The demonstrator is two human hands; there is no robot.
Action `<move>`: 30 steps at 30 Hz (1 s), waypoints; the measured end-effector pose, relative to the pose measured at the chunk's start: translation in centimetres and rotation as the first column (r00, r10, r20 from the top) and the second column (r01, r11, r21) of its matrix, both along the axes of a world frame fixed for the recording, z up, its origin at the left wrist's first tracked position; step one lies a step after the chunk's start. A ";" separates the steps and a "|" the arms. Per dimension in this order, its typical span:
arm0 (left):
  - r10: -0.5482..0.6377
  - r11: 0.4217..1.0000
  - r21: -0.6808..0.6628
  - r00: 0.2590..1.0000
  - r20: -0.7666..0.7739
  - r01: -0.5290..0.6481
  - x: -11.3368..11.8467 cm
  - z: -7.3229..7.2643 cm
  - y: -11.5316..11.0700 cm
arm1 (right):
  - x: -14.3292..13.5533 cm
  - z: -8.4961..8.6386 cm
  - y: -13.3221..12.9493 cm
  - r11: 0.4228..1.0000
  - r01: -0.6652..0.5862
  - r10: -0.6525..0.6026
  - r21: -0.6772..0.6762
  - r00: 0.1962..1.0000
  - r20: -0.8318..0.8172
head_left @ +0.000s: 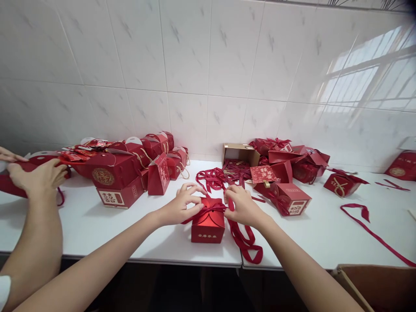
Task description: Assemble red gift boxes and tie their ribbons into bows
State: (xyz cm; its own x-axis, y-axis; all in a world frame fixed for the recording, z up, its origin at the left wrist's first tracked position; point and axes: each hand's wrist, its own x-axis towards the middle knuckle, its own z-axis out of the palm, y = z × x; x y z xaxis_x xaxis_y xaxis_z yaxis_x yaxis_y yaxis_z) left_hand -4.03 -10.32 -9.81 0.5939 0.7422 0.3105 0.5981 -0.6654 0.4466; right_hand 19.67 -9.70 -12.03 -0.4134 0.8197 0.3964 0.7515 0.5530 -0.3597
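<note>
Fingers, left hand [182,203]: curled together over the top left of the small glossy red cardboard gift box [208,225], tips pressing its folded petal lid and the ribbon there.
Fingers, right hand [242,206]: pinched shut on the dark red satin ribbon [242,236] at the box's top right edge.
Box: upright on the white table [97,225], near its front edge, directly under and between both hands; gold lettering on the front face.
Ribbon: crosses the box lid, then falls to the right of the box in loops that hang past the table edge.
Behind the box: tangle of loose red ribbons [216,177] and an open brown cardboard carton [239,154] against the white tiled wall [195,65].
Right of the box: several red gift boxes [289,197] lying tipped, one just beside the right hand; a lone ribbon strip [367,223] further right.
Left of the box: stacked red handled gift boxes [120,173], well apart from the left hand.
Far left of the box: another person's hand [37,177] resting on a red box; whether it grips cannot be told.
Front right, below the box: corner of a brown carton [377,286].
</note>
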 end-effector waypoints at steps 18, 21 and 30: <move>0.323 0.803 0.558 0.940 -0.109 -0.211 -1.8 -3.3 -0.8 | 0.8 -0.9 -1.3 0.996 0.080 -0.086 -0.041 0.982 -0.165; 0.234 0.929 0.288 0.972 0.030 -0.233 -1.4 -3.5 -0.5 | 1.5 -1.3 -1.2 0.985 -0.136 0.103 -0.103 0.956 -0.275; 0.114 0.993 -0.016 0.950 0.290 -0.114 0.0 -5.0 0.5 | 1.2 -3.4 -1.0 0.811 -0.454 0.227 -0.369 0.826 -0.516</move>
